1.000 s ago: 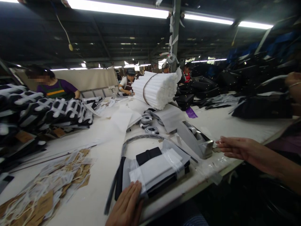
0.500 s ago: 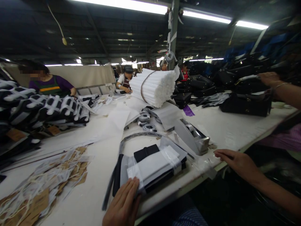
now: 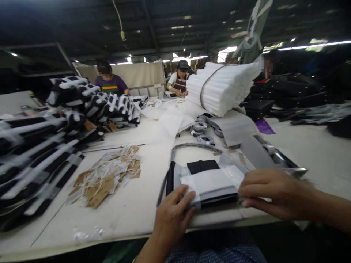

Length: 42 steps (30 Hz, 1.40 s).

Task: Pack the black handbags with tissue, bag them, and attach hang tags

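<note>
White sticks (image 3: 219, 87), strapped in a ribbed bundle, lie behind grey coils (image 3: 200, 126); the right hand (image 3: 276, 190) partly hides a metal dispenser (image 3: 275, 157). Beside it, a white-wrapped black package (image 3: 212, 181) lies on the desk (image 3: 112, 223): left fingers (image 3: 178, 193) touch its corner, right fingers (image 3: 252, 187) bend at its end; whether gripping, I can't tell.

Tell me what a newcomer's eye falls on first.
Probably the big white bundle, right of centre above the white table. Next, the black-and-white pile along the left, with a heap of brown tags to its right. Nearer, a black item with white wrapping lies by the front edge.
</note>
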Each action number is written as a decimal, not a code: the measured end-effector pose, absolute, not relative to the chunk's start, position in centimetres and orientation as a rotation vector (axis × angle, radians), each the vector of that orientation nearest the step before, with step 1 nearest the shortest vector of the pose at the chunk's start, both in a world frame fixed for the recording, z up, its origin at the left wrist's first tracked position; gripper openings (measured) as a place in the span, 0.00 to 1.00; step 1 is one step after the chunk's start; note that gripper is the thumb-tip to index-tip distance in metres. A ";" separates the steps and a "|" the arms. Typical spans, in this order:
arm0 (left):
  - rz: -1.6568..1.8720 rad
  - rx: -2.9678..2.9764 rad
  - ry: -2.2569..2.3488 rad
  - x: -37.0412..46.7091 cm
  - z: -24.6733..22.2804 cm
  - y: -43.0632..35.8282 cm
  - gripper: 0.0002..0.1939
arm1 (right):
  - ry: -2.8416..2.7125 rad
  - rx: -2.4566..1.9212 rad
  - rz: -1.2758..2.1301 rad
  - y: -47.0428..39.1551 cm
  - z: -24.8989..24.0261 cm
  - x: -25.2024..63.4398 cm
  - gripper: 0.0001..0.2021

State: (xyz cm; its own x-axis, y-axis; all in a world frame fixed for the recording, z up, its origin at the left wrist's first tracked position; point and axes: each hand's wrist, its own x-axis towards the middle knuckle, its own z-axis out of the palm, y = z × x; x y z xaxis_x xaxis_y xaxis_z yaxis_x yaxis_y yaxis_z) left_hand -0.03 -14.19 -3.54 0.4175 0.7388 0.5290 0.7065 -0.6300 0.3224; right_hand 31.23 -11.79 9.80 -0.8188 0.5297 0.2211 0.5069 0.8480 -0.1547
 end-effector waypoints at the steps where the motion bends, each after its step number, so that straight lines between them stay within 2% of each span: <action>1: 1.016 2.587 1.341 0.1 -3.6 -14.2 0.19 | -2.816 -0.746 0.232 -10.6 9.9 29.6 0.09; 4: 1.026 2.561 1.357 0.2 -3.7 -14.4 0.20 | -2.948 -0.683 0.489 -7.0 9.7 25.2 0.13; 7: 1.061 2.559 1.361 0.3 -3.7 -14.5 0.20 | -3.075 -0.651 0.547 -3.7 8.8 21.6 0.13; 11: 1.153 2.557 1.359 0.4 -3.9 -14.4 0.19 | -3.294 -0.592 0.519 -0.7 7.3 18.1 0.07; 18: 1.387 2.603 1.247 0.6 -4.5 -14.1 0.14 | -3.632 -0.617 0.308 0.7 7.4 13.6 0.05; 22: 1.423 2.614 1.127 0.8 -4.7 -13.9 0.13 | -3.697 -0.643 0.299 1.2 7.2 12.1 0.04; 32: 1.511 2.560 1.124 1.1 -5.0 -13.7 0.12 | -3.614 -0.638 0.303 2.3 6.2 11.5 0.13; 36: 1.518 2.627 1.117 0.9 -4.8 -13.8 0.13 | -3.547 -0.711 0.230 3.8 5.7 12.2 0.27; 38: 1.505 2.647 1.129 1.0 -4.8 -13.8 0.14 | -3.502 -0.832 0.337 4.8 5.4 12.7 0.29; 42: 1.521 2.660 1.159 1.1 -4.7 -13.8 0.14 | -3.347 -1.054 0.673 7.0 3.9 13.9 0.24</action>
